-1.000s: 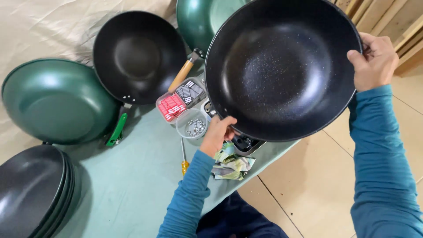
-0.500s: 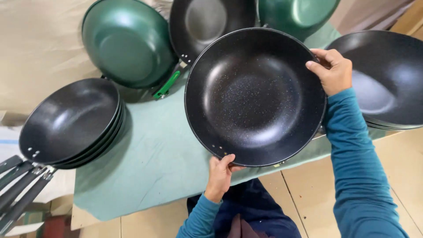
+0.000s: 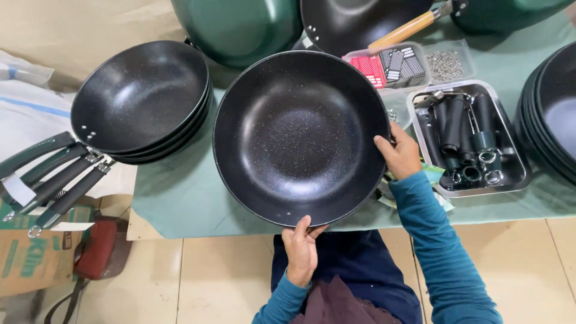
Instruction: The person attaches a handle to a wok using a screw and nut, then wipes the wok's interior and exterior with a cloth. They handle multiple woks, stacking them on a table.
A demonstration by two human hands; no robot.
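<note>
**A:** What's the setting?

**B:** I look straight down on a table point(image 3: 198, 198) covered with a pale green cloth, standing on a beige tiled floor point(image 3: 216, 276). Brown paper covers the area beyond it at the top left.

**A:** And the hands?

**B:** I see both gripping one black pan point(image 3: 300, 138) with a speckled inside and no handle. It sits over the middle of the table's near edge, its hollow facing up at me. The left hand point(image 3: 302, 249) holds the near rim, thumb over the edge and fingers closed beneath. The right hand point(image 3: 401, 155) holds the right rim, fingers curled around it. Both sleeves are teal.

**A:** What lies around it?

**B:** To the left, just beside the held pan, is a stack of black pans point(image 3: 143, 99). Further left, off the table, a bundle of dark handles point(image 3: 51, 180) rests above a cardboard box point(image 3: 30, 258). To the right, a metal tray point(image 3: 471, 141) holds black handle parts and rings. Above it sit small clear boxes point(image 3: 399, 65) of red and black pieces and screws. At the top, I see a green pan point(image 3: 240, 27) turned bottom up and a black pan with a wooden handle point(image 3: 360, 21). Another stack of dark pans point(image 3: 552, 108) is at the right edge.
</note>
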